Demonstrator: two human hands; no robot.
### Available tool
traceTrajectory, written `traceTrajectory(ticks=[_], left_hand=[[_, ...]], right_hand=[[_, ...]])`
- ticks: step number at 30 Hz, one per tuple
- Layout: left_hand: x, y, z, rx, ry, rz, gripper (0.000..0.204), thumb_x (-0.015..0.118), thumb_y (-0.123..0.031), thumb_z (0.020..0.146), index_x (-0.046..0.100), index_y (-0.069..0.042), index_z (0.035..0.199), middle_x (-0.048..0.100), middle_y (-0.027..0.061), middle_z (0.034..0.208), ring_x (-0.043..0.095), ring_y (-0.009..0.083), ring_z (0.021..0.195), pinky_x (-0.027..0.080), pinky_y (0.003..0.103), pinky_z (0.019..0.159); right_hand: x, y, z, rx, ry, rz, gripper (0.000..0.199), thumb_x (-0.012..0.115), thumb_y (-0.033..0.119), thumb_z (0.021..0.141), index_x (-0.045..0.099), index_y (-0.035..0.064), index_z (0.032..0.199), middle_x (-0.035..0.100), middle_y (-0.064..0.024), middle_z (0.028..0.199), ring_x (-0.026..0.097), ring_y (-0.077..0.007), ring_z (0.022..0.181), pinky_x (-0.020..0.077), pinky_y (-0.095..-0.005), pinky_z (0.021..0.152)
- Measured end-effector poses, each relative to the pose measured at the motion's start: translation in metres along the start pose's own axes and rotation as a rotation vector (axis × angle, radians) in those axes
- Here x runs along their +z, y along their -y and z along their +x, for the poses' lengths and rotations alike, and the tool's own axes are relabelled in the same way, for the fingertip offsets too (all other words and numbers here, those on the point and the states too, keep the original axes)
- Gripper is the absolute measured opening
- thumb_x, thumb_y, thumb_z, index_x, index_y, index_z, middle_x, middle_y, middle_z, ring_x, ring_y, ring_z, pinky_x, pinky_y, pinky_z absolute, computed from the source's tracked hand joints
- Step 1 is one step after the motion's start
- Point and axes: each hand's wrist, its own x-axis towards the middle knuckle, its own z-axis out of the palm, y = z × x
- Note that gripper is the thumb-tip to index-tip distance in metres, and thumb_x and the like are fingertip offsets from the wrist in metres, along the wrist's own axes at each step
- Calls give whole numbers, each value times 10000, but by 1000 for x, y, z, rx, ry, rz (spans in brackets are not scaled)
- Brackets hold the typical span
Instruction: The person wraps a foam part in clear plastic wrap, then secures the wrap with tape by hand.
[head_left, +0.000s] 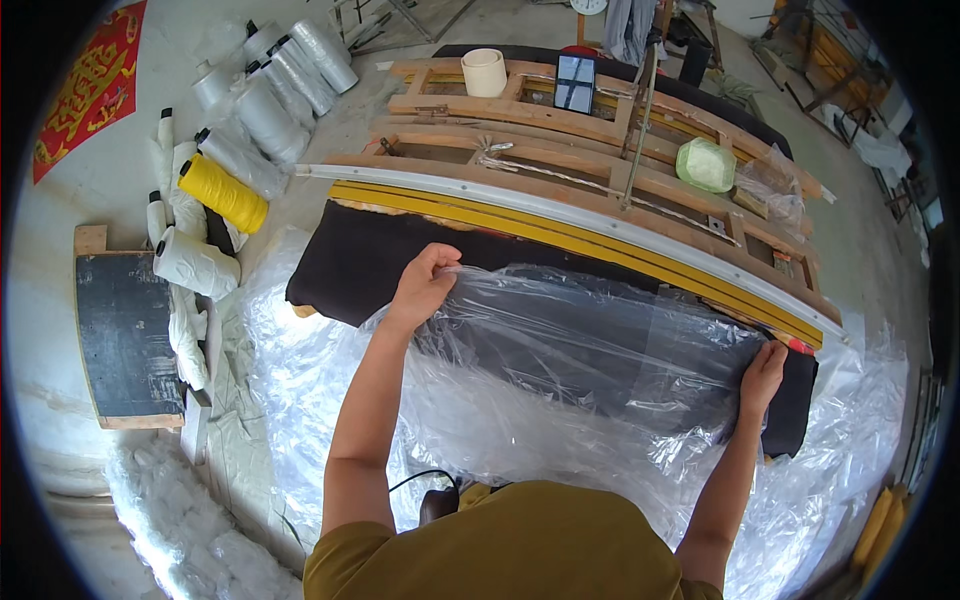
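Note:
A sheet of clear plastic film (pixel 560 320) stretches between my two hands over a long black padded surface (pixel 350 250). With its fingers pinched together, my left hand (pixel 427 285) grips the film's upper left edge. My right hand (pixel 763 378) is closed on the film's right edge, near the right end of the black padding. More of the film hangs down in crinkled folds toward my body. Just beyond the film runs a long yellow bar (pixel 560 235) beside a silvery metal rail (pixel 480 194).
Wooden frames (pixel 440 105) behind the rail bear a cream roll (pixel 484 73), a phone (pixel 574 82) and a pale green plastic container (pixel 705 165). Rolls of clear film (pixel 270 115) and a yellow roll (pixel 223 193) stand at left. Loose plastic (pixel 185 520) is heaped at lower left.

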Motion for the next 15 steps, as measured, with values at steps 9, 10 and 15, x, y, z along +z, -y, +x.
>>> traceTrajectory(ticks=[9, 10, 15], left_hand=[[23, -67, 14, -62, 370, 705, 236, 651, -251, 781, 642, -45, 895, 641, 77, 829, 591, 157, 760, 449, 259, 714], [23, -61, 19, -44, 373, 537, 202, 636, -230, 801, 650, -43, 877, 639, 72, 795, 579, 155, 726, 447, 263, 692], [37, -10, 24, -102, 70, -13, 148, 557, -154, 879, 649, -42, 908, 636, 60, 770, 573, 144, 675, 443, 262, 641]], right_hand=[[-8, 4, -2, -27, -53, 24, 130, 485, 140, 926, 492, 10, 930, 580, -190, 795, 587, -378, 740, 462, -389, 646], [-9, 4, -1, 0, -36, 50, 126, 488, 140, 925, 494, 14, 930, 579, -190, 793, 587, -375, 734, 463, -387, 642], [-1, 16, -1, 35, 37, -44, 131, 459, 173, 932, 494, 47, 942, 593, -220, 798, 576, -429, 760, 447, -457, 625]])
